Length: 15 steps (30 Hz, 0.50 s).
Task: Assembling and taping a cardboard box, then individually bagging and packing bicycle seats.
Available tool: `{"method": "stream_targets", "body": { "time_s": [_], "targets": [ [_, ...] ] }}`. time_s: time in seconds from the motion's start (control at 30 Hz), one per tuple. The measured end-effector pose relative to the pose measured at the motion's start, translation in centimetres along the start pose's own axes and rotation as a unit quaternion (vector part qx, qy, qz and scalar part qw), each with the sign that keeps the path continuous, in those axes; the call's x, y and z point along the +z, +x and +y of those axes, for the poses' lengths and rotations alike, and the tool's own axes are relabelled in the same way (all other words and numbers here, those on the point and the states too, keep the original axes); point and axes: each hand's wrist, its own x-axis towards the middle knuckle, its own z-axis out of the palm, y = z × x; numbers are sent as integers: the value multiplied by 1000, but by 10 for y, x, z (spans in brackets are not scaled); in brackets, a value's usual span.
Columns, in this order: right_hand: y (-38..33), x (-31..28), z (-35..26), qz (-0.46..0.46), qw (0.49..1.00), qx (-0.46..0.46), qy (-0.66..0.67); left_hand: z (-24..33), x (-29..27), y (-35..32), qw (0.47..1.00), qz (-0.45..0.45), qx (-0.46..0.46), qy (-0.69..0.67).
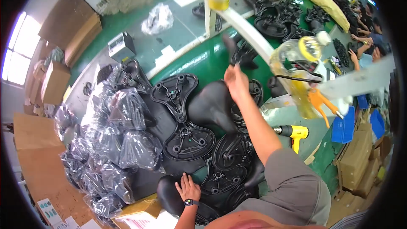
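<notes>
left hand (188, 188) on smooth black saddle (169, 195), right hand (235, 79) raised

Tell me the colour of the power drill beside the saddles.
Yellow with a black nose, the power drill; the head view shows it.

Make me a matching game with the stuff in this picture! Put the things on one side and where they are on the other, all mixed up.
Things:
1. Left hand
2. Right hand
3. Yellow power tool
4. Bagged seats

Places:
A. Lying on the table to the right of the person's right forearm
B. Piled at the left of the table in clear plastic
C. Resting flat on a black seat near the bottom
D. Raised over the middle of the seat pile, gripping a dark part

Pairs: 1-C, 2-D, 3-A, 4-B
</notes>
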Motion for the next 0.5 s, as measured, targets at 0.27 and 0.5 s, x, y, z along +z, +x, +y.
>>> {"method": "stream_targets", "body": {
  "time_s": [0.27,0.5],
  "targets": [
    [-349,-95,-15,-259,886,131,-361,-4,-1,-19,995,75,63,-35],
    [-509,-175,-48,-516,571,54,-636,-52,-31,-28,922,-103,328,175]
  ]
}}
